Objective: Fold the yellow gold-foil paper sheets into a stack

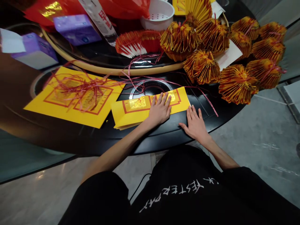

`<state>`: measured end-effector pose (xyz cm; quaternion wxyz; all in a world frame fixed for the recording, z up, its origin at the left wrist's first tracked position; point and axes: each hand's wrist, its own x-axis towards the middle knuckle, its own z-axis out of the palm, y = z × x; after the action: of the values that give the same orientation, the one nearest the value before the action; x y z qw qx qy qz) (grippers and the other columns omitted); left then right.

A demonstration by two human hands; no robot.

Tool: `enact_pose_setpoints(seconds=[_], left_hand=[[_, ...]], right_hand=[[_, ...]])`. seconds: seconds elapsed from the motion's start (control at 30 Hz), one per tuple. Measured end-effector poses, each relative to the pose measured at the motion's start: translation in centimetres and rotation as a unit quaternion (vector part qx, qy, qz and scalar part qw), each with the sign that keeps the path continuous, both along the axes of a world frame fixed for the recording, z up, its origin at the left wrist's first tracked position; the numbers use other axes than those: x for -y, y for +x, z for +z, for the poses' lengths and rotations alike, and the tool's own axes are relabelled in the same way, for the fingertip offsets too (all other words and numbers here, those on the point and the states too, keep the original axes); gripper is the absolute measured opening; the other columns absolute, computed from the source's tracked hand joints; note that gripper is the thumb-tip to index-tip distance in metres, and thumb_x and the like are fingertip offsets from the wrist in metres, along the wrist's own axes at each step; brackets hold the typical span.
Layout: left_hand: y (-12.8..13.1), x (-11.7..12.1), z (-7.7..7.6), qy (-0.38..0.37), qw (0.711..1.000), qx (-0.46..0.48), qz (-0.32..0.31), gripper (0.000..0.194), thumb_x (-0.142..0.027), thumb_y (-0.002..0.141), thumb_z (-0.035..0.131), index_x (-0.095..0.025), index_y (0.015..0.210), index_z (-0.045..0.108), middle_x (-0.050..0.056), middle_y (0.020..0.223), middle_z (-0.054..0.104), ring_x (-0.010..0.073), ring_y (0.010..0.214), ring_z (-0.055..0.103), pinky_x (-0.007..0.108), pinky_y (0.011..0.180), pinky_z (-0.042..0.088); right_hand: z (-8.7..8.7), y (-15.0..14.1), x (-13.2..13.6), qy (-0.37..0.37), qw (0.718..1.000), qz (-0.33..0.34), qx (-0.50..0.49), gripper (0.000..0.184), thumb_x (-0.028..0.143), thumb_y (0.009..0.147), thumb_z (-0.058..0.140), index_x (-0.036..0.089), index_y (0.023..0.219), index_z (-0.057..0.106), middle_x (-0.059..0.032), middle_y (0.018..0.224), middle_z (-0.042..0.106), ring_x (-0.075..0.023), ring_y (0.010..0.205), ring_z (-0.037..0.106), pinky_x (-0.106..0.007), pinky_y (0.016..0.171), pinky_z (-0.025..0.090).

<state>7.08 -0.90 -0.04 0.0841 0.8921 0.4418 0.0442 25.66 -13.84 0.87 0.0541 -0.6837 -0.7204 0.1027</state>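
Note:
A folded strip of yellow paper (138,117) with red borders and gold print lies near the table's front edge. My left hand (160,110) rests flat on its middle, fingers spread. At the paper's right end, my right hand (195,123) lies open with its fingertips at the edge; whether they press the paper or only the table I cannot tell. To the left is a flat yellow printed sheet (100,120), a tangle of pink-red string (86,89) on top. One strand of string runs behind the folded paper and ends beyond my right hand.
Several pleated gold-and-red paper fans (237,82) crowd the table's right side. Behind the paper, a raised turntable rim (131,72) curves across. Beyond it are a red fanned paper bundle (140,42), a plastic bottle (102,20), a white basket (159,15) and purple tissue packs (76,29).

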Motion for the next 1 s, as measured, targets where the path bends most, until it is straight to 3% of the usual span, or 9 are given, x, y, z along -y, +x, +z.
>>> enact_pose_setpoints(seconds=[0.27, 0.47, 0.6, 1.0], left_hand=[[0.1, 0.1, 0.4, 0.001, 1.0, -0.02, -0.006, 0.064, -0.033, 0.106, 0.031, -0.011, 0.165, 0.037, 0.015, 0.174, 0.026, 0.0322, 0.165, 0.018, 0.059, 0.132, 0.012], [-0.2, -0.1, -0.2, 0.0, 0.999, -0.03, -0.018, 0.063, -0.034, 0.107, 0.031, -0.012, 0.165, 0.037, 0.016, 0.174, 0.027, 0.0331, 0.164, 0.018, 0.06, 0.132, 0.013], [-0.2, -0.1, -0.4, 0.007, 1.0, -0.018, -0.014, 0.063, -0.035, 0.106, 0.032, -0.013, 0.165, 0.037, 0.015, 0.174, 0.027, 0.0324, 0.164, 0.019, 0.061, 0.132, 0.012], [0.0, 0.1, 0.0, 0.011, 1.0, -0.02, -0.002, 0.064, -0.034, 0.105, 0.031, -0.012, 0.165, 0.037, 0.015, 0.175, 0.026, 0.0318, 0.165, 0.019, 0.058, 0.133, 0.01]], right_hand=[[1.6, -2.3, -4.5, 0.026, 0.994, 0.1, -0.031, 0.094, 0.071, 0.105, 0.018, -0.001, 0.161, 0.04, -0.024, 0.168, 0.037, -0.036, 0.163, 0.022, -0.06, 0.133, 0.007], [1.1, -4.1, -7.2, 0.002, 0.995, 0.101, -0.016, 0.096, 0.072, 0.105, 0.017, -0.004, 0.16, 0.039, -0.0265, 0.168, 0.036, -0.037, 0.161, 0.027, -0.059, 0.133, 0.007], [0.6, -3.8, -6.3, 0.003, 0.996, 0.094, -0.01, 0.095, 0.072, 0.105, 0.02, -0.003, 0.16, 0.041, -0.0266, 0.168, 0.035, -0.0374, 0.161, 0.027, -0.06, 0.132, 0.007], [-0.7, -0.2, -0.4, 0.02, 0.999, 0.028, 0.011, 0.093, 0.069, 0.105, 0.03, -0.005, 0.16, 0.037, -0.0274, 0.17, 0.029, -0.0394, 0.162, 0.023, -0.067, 0.13, 0.007]])
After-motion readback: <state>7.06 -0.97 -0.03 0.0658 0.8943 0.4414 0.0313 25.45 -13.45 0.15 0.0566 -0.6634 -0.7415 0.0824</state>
